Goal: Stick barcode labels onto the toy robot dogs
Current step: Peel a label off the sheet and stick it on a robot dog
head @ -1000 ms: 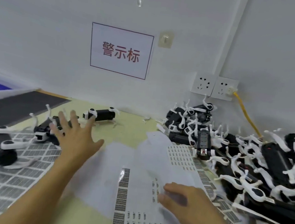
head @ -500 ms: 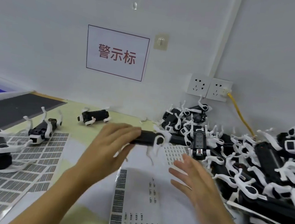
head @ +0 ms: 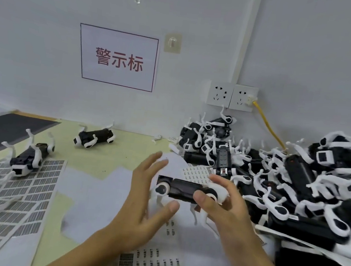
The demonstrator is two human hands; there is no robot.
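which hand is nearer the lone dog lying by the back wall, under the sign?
Left. The left hand is open, fingertips reaching up toward the lone dog, though still apart from it. The right hand grips the held dog, farther right.

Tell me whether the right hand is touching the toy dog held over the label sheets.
Touching. The head view shows the right hand with thumb and fingers wrapped round the toy dog.

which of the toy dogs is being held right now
The toy robot dog in the middle, off the table: the right hand grips its end. The others lie loose on the table or in the pile at right.
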